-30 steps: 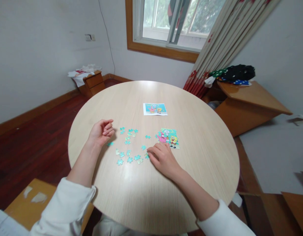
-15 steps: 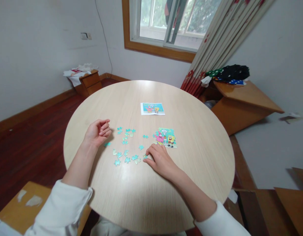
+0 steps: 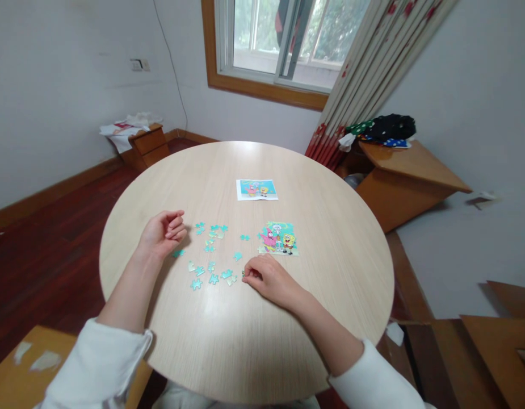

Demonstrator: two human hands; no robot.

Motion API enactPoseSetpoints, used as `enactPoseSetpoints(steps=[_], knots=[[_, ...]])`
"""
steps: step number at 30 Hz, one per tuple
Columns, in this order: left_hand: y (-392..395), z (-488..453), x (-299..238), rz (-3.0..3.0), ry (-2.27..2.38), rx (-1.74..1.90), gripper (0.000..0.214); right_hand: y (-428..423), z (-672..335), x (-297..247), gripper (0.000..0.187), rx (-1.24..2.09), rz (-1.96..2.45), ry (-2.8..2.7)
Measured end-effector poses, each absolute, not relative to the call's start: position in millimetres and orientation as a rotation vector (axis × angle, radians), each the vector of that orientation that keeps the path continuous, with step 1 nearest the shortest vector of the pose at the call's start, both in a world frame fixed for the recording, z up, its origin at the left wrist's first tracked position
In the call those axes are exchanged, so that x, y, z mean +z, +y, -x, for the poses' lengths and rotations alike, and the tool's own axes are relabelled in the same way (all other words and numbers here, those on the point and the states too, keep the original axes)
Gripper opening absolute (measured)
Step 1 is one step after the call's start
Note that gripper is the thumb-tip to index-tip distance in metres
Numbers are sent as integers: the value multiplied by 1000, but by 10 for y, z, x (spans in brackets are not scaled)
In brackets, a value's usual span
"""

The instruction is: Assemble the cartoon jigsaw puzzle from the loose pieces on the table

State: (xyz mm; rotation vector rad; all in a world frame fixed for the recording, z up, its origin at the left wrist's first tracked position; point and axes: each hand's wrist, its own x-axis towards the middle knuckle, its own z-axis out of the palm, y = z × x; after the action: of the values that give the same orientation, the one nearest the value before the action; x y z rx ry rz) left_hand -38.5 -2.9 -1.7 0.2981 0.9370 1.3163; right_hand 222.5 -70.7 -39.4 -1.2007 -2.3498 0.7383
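Note:
Several loose teal puzzle pieces (image 3: 211, 255) lie scattered on the round wooden table (image 3: 330, 272). My right hand (image 3: 266, 278) rests on the table with its fingers curled over a small puzzle piece (image 3: 244, 274) at the right end of the scatter. My left hand (image 3: 162, 233) lies on its side at the left of the pieces, fingers loosely curled, nothing visible in them. A partly assembled cartoon puzzle (image 3: 278, 238) sits just beyond my right hand. Farther back lies a small reference picture (image 3: 256, 190).
A slanted wooden desk (image 3: 409, 176) with dark clothes on it stands to the right, by a striped curtain (image 3: 364, 79). A small wooden cabinet (image 3: 147, 145) with papers sits in the far left corner. A wooden box (image 3: 24, 369) is at my lower left.
My right hand has drawn back from the assembled puzzle's edge and curled its fingers onto a piece. The view has shifted slightly. My left hand has stayed in place.

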Motion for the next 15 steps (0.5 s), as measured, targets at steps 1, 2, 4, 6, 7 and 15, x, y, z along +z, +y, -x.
enactPoseSetpoints(steps=[1,2,4,6,7,15], knots=[[-32,379,-9,-299,943,1316,16,-701,-2235,-389,7,763,1188,-2323],[-36,374,-2,-299,949,1317,17,-690,-2255,-381,7,786,1172,-2288],[-41,367,8,-300,956,1319,18,-647,-2337,-356,19,801,1150,-2180],[-44,361,11,-299,956,1316,18,-571,-2484,-332,25,743,1173,-2044],[-44,359,11,-296,954,1313,18,-523,-2580,-329,24,706,1223,-1969],[-36,339,3,-295,935,1283,18,-207,-3236,-562,32,828,1521,-1387]])
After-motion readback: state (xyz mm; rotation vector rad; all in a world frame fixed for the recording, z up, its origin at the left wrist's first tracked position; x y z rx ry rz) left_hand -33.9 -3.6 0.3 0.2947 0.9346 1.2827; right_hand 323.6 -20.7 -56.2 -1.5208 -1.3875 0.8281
